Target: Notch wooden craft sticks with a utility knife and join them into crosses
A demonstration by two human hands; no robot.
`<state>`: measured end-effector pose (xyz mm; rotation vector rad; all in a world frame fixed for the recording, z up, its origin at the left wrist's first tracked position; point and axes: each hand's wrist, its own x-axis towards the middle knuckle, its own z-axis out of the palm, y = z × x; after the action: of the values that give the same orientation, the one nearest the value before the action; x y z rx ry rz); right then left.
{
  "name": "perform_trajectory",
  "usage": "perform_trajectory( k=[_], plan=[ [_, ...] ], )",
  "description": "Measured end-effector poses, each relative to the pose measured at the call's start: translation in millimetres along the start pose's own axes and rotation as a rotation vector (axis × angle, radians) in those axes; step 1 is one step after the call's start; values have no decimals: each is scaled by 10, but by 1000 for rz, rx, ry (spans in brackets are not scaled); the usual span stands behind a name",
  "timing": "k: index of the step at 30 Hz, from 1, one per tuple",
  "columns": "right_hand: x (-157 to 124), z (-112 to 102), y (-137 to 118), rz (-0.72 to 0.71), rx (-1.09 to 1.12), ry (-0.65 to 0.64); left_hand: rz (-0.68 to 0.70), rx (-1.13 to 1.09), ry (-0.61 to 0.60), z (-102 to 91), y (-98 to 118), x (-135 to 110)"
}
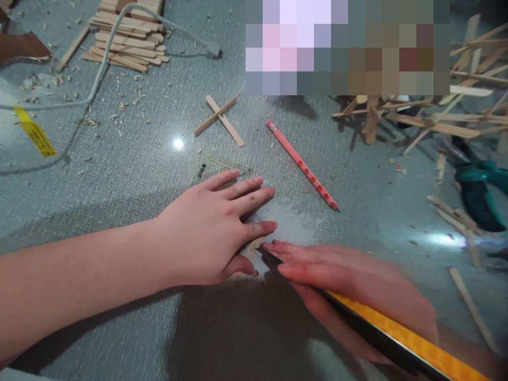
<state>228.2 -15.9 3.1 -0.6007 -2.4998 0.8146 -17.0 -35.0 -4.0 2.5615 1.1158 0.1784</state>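
Observation:
My left hand [214, 227] lies flat on the table, fingers spread, pressing a small piece of wooden stick [253, 246] that shows between thumb and forefinger. Most of that piece is hidden under the hand. My right hand [349, 286] is closed around a long utility knife [381, 323] with an orange and black handle. The knife's dark tip meets the wood beside my left thumb. Just beyond my left fingertips lies a clear triangular ruler [226, 163], partly covered by the hand. A pink pencil [304, 166] rests farther right, apart from both hands.
Two crossed craft sticks [228, 124] lie ahead. A stack of craft sticks [129, 45] and a grey cable [103, 66] with a yellow tag [35, 131] are at upper left. Right are a stick structure [440, 119], green-handled pliers [480, 193] and a loose stick [470, 307].

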Motion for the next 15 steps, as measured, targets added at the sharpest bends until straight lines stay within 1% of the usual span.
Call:
perform_trajectory(
  k=[1, 10, 15],
  plan=[
    [13, 6, -4, -21, -2, -1, 3, -1, 4, 3, -1, 1],
    [-20, 69, -15, -33, -34, 26, 3, 0, 11, 7, 0, -3],
    [7, 68, 3, -38, -31, 2, 8, 7, 14, -2, 2, 0]
  ],
)
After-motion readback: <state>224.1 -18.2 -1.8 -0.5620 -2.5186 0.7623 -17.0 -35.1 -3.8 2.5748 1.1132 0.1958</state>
